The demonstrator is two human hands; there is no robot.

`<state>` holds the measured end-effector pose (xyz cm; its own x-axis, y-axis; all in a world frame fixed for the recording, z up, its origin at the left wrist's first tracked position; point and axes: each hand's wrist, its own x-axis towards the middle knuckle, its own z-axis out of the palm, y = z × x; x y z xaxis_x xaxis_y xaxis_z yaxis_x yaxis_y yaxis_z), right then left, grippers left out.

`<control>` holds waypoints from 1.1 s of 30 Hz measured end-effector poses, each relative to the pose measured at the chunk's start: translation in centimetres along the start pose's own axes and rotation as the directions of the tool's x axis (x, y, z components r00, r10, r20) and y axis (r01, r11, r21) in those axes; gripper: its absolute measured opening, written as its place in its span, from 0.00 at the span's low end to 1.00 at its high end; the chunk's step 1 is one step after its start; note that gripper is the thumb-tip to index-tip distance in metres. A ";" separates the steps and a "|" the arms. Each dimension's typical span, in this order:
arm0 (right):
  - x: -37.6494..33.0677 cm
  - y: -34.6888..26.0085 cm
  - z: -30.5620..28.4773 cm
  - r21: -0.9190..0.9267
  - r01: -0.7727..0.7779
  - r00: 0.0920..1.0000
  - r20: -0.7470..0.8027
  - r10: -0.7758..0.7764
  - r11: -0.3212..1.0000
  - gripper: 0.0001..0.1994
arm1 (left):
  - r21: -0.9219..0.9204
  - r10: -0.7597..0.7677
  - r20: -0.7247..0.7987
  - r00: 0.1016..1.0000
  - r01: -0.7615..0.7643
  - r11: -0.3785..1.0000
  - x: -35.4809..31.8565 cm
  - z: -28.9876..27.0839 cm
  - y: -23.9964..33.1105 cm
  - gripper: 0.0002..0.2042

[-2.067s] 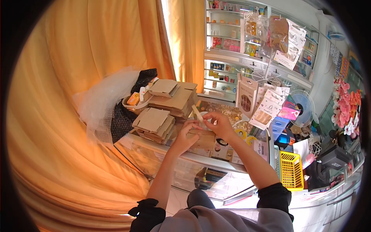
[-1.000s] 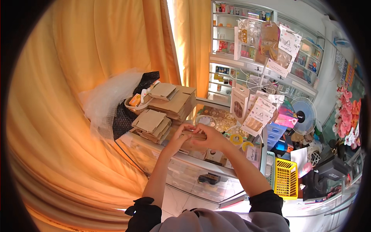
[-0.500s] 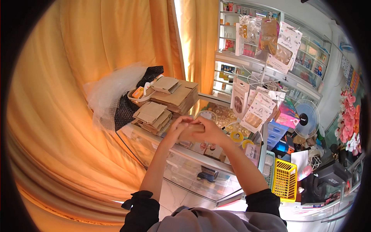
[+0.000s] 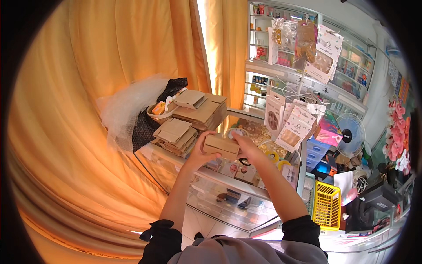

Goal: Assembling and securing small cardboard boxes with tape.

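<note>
A small brown cardboard box (image 4: pixel 221 148) is held between my two hands above the glass counter. My left hand (image 4: pixel 203 152) grips its left end, thumb along the near side and fingers at the far edge. At the right end, my right hand (image 4: pixel 247 147) is closed round the box. Its lid looks folded over, with a slit along the top face. Left of the hands lies a pile of small flat cardboard boxes (image 4: pixel 173 132). Behind that pile stands a taller stack of larger flat cardboard boxes (image 4: pixel 204 112), with a few small ones on top.
Bubble wrap (image 4: pixel 132 114) lies at the counter's left, beside orange curtains (image 4: pixel 110 53). A roll of tape (image 4: pixel 237 133) sits just beyond my hands. A rack of hanging packets (image 4: pixel 294 127) stands at the right, near a yellow basket (image 4: pixel 326 206) and a fan (image 4: pixel 350 134).
My hands have moved slightly apart and turned the box, so its long top face now shows. Earlier, my fingers met over its far side and covered much of it.
</note>
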<state>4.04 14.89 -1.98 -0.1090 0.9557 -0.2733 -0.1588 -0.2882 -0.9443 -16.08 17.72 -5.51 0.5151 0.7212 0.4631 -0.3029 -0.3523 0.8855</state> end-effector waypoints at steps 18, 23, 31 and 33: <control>0.5 1.4 0.0 -0.497 0.492 0.870 0.243 -0.430 0.715 0.19 | 0.378 0.026 -0.167 0.986 0.040 0.925 -2.3 -1.5 0.0 0.28; 0.1 0.9 0.2 -0.520 0.599 0.785 0.234 -0.573 0.609 0.11 | 0.448 0.060 -0.115 0.992 -0.003 0.894 -2.5 -1.7 -0.1 0.32; 1.2 0.9 0.2 -0.533 0.433 0.867 0.027 -0.497 0.727 0.08 | 0.364 0.032 -0.142 0.989 0.022 0.931 -2.7 -1.4 -0.2 0.48; 1.3 0.9 0.4 -0.446 0.399 0.888 -0.030 -0.459 0.801 0.07 | 0.367 0.018 -0.145 0.989 0.037 0.929 -2.8 -1.4 0.1 0.50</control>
<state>3.33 15.89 -3.10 0.0052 0.9827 0.1853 0.2669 0.1772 -0.9473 -18.69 16.50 -6.80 0.3880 0.7935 0.4688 0.0317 -0.5199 0.8537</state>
